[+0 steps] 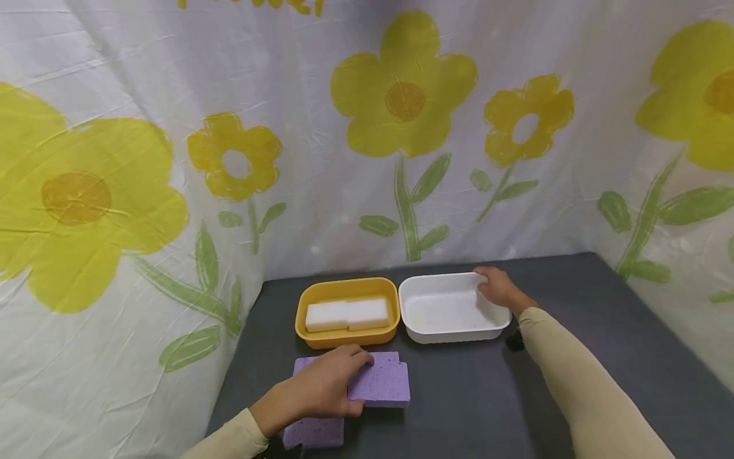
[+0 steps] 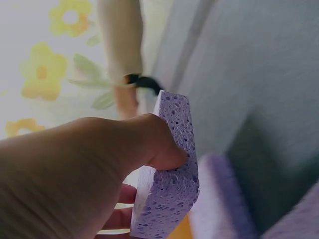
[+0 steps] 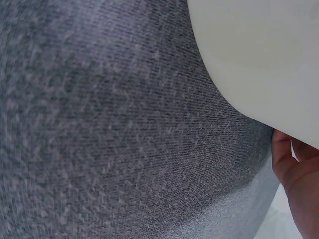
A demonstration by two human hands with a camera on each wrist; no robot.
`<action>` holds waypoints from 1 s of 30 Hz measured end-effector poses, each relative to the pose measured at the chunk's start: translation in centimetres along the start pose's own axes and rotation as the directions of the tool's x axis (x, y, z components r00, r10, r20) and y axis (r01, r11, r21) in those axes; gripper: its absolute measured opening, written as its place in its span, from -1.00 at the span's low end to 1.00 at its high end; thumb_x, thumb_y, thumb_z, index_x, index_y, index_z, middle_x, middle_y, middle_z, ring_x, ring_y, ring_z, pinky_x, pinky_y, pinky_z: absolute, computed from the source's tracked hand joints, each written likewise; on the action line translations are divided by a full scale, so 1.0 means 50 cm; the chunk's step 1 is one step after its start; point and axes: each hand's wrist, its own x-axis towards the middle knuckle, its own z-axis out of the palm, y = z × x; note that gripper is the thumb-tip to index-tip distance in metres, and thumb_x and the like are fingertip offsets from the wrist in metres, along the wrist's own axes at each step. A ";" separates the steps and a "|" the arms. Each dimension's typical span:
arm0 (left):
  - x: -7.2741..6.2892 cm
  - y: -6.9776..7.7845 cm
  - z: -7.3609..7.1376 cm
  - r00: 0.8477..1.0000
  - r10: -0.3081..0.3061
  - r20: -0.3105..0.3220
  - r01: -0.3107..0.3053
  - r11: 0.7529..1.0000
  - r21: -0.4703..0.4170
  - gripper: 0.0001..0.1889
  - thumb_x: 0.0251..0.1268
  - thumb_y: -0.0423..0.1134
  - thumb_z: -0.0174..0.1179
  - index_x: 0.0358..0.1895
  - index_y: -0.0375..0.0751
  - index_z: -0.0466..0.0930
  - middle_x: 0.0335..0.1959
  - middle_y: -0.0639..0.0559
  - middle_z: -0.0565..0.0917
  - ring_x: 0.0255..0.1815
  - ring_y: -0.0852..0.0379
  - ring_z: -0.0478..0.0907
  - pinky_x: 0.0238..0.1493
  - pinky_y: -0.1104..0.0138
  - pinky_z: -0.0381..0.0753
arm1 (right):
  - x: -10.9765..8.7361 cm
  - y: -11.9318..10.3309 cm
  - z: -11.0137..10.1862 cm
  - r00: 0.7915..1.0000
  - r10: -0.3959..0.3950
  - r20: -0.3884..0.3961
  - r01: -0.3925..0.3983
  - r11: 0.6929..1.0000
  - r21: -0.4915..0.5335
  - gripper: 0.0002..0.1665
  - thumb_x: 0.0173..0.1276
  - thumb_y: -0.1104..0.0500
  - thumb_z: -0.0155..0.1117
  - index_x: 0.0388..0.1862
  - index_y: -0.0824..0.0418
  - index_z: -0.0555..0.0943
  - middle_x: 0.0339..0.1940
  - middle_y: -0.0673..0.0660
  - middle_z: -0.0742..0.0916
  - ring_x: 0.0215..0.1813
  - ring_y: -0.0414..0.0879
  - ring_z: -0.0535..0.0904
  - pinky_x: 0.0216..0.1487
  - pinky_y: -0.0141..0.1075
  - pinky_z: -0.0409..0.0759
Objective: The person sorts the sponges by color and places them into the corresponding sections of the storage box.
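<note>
My left hand (image 1: 327, 381) pinches a purple porous sponge (image 1: 381, 386) between thumb and fingers; the left wrist view shows the thumb pressed on the pitted edge of this sponge (image 2: 172, 199). Other purple sponges (image 1: 314, 433) lie on the table beneath and around that hand, partly hidden by it. At the right end of a white plastic tub (image 1: 450, 303), my right hand (image 1: 500, 288) grips the rim. In the right wrist view, the fingers of that hand (image 3: 299, 174) are at the tub wall (image 3: 264, 64); part of the hand is out of view.
A yellow tub (image 1: 304, 322) stands left of the white one, their rims close together. Two white sponge blocks (image 1: 327, 315) lie side by side in it. Dark grey cloth (image 1: 470, 401) covers the table. A flower-printed curtain (image 1: 309, 223) hangs behind and at both sides.
</note>
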 end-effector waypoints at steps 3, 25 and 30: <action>0.020 -0.007 -0.025 0.999 -0.015 -0.053 0.015 1.000 -0.003 -0.35 0.14 -0.02 0.62 0.28 -0.14 0.65 0.11 0.07 0.69 0.09 0.17 0.60 0.20 0.18 0.70 | 0.002 0.002 -0.007 1.000 0.001 -0.002 -0.001 1.000 -0.001 -0.38 0.42 0.46 0.11 0.46 0.60 0.49 0.42 0.62 0.59 0.48 0.56 0.50 0.49 0.35 0.47; 0.134 -0.043 -0.078 0.985 -0.051 -0.165 0.044 0.998 -0.046 -0.32 0.23 -0.04 0.56 0.38 -0.25 0.64 0.22 -0.13 0.69 0.21 -0.06 0.62 0.35 0.02 0.67 | 0.004 0.000 -0.002 0.999 0.029 0.016 -0.030 0.999 0.021 -0.37 0.43 0.47 0.12 0.49 0.58 0.48 0.48 0.59 0.57 0.54 0.53 0.46 0.55 0.33 0.43; 0.167 -0.046 -0.082 0.986 -0.038 -0.165 0.027 0.997 -0.072 -0.37 0.24 -0.05 0.53 0.34 -0.25 0.66 0.23 -0.12 0.69 0.21 -0.05 0.61 0.35 0.05 0.66 | 0.004 0.009 0.000 0.999 0.024 0.022 -0.024 0.999 0.022 -0.36 0.43 0.42 0.11 0.50 0.53 0.50 0.47 0.57 0.58 0.52 0.52 0.47 0.52 0.37 0.43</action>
